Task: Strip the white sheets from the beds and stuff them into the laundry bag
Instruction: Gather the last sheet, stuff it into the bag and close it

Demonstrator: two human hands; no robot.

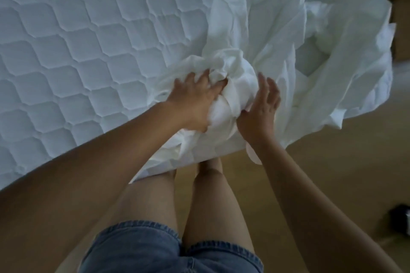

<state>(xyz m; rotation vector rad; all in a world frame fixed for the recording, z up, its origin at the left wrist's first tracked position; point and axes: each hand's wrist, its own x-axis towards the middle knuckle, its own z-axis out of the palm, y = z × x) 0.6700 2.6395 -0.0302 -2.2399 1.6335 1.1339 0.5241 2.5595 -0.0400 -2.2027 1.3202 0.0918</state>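
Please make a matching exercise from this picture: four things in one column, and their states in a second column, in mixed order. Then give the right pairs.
1. mattress
2. sheet
3. left hand
4. right hand

A. fingers straight, against the sheet
B. bare, quilted
C. fingers curled into the sheet
D. crumpled, hanging over the mattress edge

Pairs: 1-B, 2-D, 3-C, 4-A

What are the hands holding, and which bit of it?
The crumpled white sheet. The left hand grips its bunched-up wad at the edge of the quilted white mattress; the right hand presses flat against the wad's other side.
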